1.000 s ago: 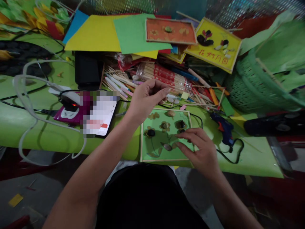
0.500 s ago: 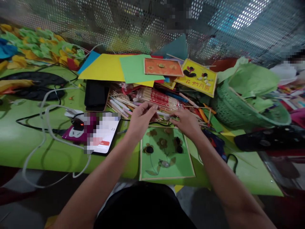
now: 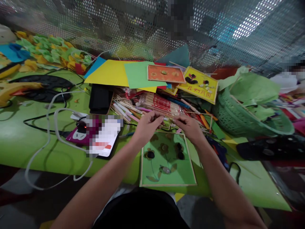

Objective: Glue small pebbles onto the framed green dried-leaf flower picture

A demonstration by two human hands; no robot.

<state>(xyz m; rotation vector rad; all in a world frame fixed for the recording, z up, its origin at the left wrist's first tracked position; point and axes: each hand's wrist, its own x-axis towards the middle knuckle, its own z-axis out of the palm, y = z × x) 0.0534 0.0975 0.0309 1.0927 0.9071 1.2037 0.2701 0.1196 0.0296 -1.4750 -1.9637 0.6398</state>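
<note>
Just above the far edge of a green craft picture (image 3: 154,163), my left hand (image 3: 150,127) has thumb and fingers pinched together; what they hold, if anything, is too small to make out. Facing it, my right hand (image 3: 189,128) is also closed in a pinch, with a small yellowish bit between or near its fingertips. The picture lies flat, framed with thin sticks, and carries flower shapes and dark and pale stones. Behind both hands is a pile of markers (image 3: 122,109) and a plastic-wrapped bundle of sticks (image 3: 152,103).
Left of the picture lie a lit phone (image 3: 104,149), a purple power strip (image 3: 81,133) with looping white cable, and a dark phone (image 3: 100,101). A yellow glue gun (image 3: 21,89) rests far left. Coloured paper (image 3: 107,73) and finished pictures lie behind; a green basket (image 3: 228,114) stands right.
The view has tilted slightly, so everything sits a little lower and to the right. My hands stay close together above the picture's far edge, and a small pink bit now shows by my right hand.
</note>
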